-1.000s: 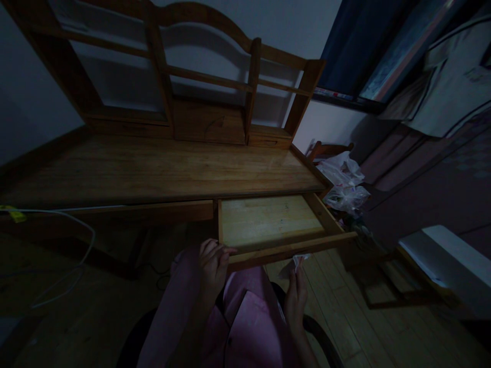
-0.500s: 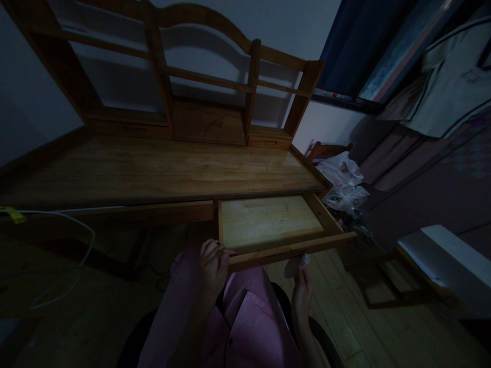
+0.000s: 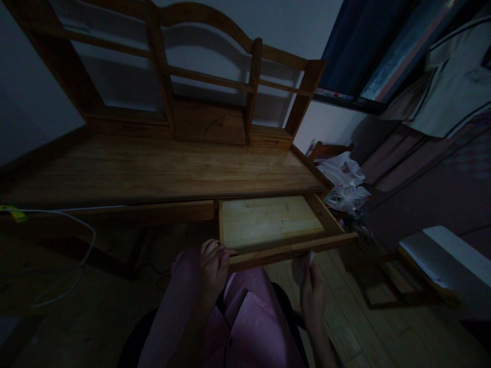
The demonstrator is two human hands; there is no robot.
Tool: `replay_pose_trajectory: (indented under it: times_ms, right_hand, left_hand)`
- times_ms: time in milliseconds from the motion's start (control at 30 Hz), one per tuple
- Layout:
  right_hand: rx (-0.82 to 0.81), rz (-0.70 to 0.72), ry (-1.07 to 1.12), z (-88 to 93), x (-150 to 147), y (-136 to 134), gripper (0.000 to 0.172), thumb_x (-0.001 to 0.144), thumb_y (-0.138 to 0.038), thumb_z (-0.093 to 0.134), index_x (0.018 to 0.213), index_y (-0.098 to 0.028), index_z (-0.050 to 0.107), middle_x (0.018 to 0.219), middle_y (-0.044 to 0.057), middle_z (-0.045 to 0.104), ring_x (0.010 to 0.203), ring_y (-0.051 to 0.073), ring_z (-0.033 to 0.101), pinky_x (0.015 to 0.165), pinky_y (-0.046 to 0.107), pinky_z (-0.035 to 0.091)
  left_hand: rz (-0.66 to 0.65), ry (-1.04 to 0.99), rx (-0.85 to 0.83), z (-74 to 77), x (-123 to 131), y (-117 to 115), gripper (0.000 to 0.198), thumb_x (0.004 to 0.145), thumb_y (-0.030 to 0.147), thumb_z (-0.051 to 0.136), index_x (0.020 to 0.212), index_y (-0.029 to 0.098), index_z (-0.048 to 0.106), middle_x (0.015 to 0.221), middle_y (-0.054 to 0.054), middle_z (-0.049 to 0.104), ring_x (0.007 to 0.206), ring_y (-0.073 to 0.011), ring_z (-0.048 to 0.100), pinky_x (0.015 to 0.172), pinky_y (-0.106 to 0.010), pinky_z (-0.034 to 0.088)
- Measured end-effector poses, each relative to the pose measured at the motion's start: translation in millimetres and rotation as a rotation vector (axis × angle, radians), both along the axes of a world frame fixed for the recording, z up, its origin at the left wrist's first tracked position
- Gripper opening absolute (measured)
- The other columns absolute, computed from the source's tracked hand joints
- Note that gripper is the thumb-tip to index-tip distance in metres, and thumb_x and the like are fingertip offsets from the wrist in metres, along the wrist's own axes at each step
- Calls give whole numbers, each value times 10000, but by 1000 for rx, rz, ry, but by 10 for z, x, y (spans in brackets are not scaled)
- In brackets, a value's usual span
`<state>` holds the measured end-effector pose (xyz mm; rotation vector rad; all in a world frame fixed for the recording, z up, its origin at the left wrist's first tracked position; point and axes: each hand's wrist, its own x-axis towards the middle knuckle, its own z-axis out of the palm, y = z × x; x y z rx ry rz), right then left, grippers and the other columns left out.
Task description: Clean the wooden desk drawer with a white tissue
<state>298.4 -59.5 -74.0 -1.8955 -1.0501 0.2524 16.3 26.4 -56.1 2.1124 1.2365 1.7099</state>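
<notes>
A wooden drawer [image 3: 268,221] is pulled out of the desk, and its inside shows bare pale wood. My left hand [image 3: 215,263] is closed around the left end of the drawer's front panel [image 3: 264,257], with the fingers at the top edge. Just below the right part of that panel, my right hand [image 3: 312,294] pinches a thin white cloth [image 3: 298,271]. The cloth hangs in shadow, close to the panel's outer face; whether it touches the wood I cannot tell.
The desk top [image 3: 199,166] lies behind the drawer, with a shelf unit [image 3: 209,120] above it. A white cable [image 3: 90,240] loops at the left. Plastic bags [image 3: 343,176] sit on a chair at the right, and a wooden stool [image 3: 395,281] stands on the floor.
My right hand has slid to the right along the drawer's front with the cloth. My left hand and the drawer have stayed in place.
</notes>
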Motion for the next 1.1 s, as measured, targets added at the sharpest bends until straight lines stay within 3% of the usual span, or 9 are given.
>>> replay_pose_trajectory:
  times_ms: [167,367,600,833,967,1100]
  right_hand:
    - [-8,-86,-340,172,107,54,489,987,-497,393,1203,-162,678,1026,156,759,744,269,718,628,320,437]
    - [25,-119,-313,371,119,182,394,968,-518,474,1121,-191,634,984,129,739,770,257,681,628,307,391]
    - [53,-40,-304,290,140,227,396,971,-532,470,1132,-191,589,989,125,698,845,279,640,680,339,394]
    - [109,-76,-519,246,184,289,350,994,-521,435,1007,-194,560,934,110,610,945,294,564,814,402,421]
    - [159,-41,-449,216,199,295,376,1000,-535,426,1012,-187,567,944,111,621,933,281,571,829,397,423]
    - [200,-112,-333,302,172,301,415,1009,-544,403,1078,-168,564,972,123,630,906,265,587,798,371,427]
  left_hand:
    - [12,14,8,35,16,-4,377,1012,199,394,871,252,740,763,-5,692,853,-193,603,931,-406,437]
    - [0,6,23,85,31,-13,354,1006,174,406,902,254,735,774,4,702,837,-188,601,944,-420,438]
    - [7,-2,13,48,31,1,348,997,160,415,881,247,731,782,-9,691,853,-193,603,929,-416,450]
    - [-27,-20,31,33,27,1,322,984,128,430,882,245,713,774,-4,676,840,-190,575,927,-423,432]
    - [-16,-30,28,64,35,-4,336,988,145,430,887,259,730,771,1,682,835,-195,586,905,-410,442]
    - [-1,-19,30,89,39,-11,349,995,162,424,896,257,745,762,-10,672,868,-203,584,900,-410,452]
